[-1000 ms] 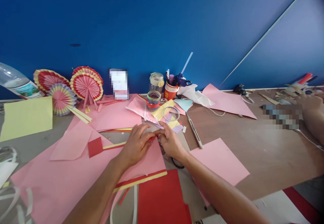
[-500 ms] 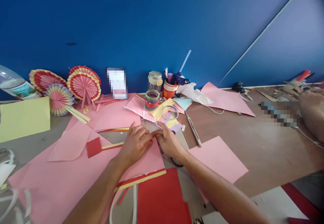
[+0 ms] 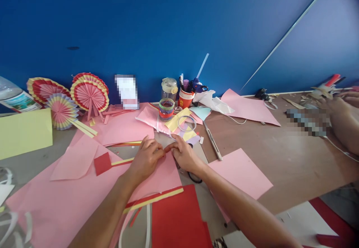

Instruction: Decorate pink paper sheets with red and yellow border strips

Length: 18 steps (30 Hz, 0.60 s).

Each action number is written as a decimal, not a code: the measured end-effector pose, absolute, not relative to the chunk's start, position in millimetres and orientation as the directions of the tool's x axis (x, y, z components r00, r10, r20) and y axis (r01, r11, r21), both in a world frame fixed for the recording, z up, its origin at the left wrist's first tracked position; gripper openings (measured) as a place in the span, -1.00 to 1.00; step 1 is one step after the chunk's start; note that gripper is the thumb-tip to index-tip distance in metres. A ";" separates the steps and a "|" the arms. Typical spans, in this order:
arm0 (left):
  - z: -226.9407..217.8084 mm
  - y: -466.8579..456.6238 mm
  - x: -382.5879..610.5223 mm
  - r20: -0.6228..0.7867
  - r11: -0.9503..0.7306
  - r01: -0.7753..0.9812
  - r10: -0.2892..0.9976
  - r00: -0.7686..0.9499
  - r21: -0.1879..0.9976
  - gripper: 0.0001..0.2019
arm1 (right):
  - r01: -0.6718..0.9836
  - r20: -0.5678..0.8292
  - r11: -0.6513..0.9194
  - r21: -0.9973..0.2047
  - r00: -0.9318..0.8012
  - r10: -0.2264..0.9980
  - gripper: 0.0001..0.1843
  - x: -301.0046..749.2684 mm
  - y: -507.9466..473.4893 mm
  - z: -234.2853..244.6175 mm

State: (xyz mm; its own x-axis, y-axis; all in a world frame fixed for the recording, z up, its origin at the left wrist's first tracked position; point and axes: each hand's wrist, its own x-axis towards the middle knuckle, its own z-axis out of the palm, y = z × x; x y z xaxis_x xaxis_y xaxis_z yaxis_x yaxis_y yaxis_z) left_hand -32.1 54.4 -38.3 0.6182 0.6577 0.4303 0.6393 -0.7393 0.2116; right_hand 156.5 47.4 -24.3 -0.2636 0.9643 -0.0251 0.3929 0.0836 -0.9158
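Both hands meet at the far edge of a pink paper sheet (image 3: 168,177) with a red and yellow band along its near side. My left hand (image 3: 147,158) bends its fingers down onto that edge, thumb side towards the other hand. Close against it, my right hand (image 3: 183,155) pinches the same edge between forefinger and thumb; the fingertips partly hide the fold. A red paper square (image 3: 102,163) and a yellow strip (image 3: 122,161) lie left of my left hand. Under my right wrist, a dark scissor handle (image 3: 195,177) shows in part.
A utility knife (image 3: 212,141) and a tape roll (image 3: 187,124) lie beyond my right hand. Pleated paper fans (image 3: 90,95), a jar (image 3: 166,109) and a cup of pens (image 3: 185,98) stand along the blue wall. Another person's hand (image 3: 340,109) is at far right.
The view has shifted slightly, so things sit a little further left. My hands stay together at the pink sheet's edge, with only slight finger movement.
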 end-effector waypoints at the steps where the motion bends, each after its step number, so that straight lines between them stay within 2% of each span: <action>1: -38.6 54.5 -33.2 0.425 -0.737 0.639 0.661 0.618 0.218 -0.74 | 0.396 -0.035 0.075 -0.915 -0.262 0.965 -0.42 156.4 47.9 -24.3; 8: -43.2 56.1 -36.8 0.416 -0.747 0.638 0.649 0.637 0.186 -0.74 | 0.368 -0.037 0.067 -0.927 -0.268 0.963 -0.48 156.1 50.1 -26.7; 11: -44.3 56.7 -37.3 0.398 -0.753 0.637 0.641 0.656 0.162 -0.75 | 0.356 -0.012 0.067 -0.932 -0.215 0.977 -0.52 156.9 51.2 -25.7; 15: -44.2 58.5 -40.8 0.371 -0.757 0.635 0.641 0.672 0.156 -0.74 | 0.418 0.012 0.071 -0.905 -0.143 0.990 -0.73 158.5 52.7 -21.4; 18: -42.9 60.2 -44.2 0.378 -0.763 0.621 0.636 0.673 0.177 -0.74 | 0.472 -0.009 0.069 -0.879 -0.161 0.987 -0.86 159.4 53.3 -18.6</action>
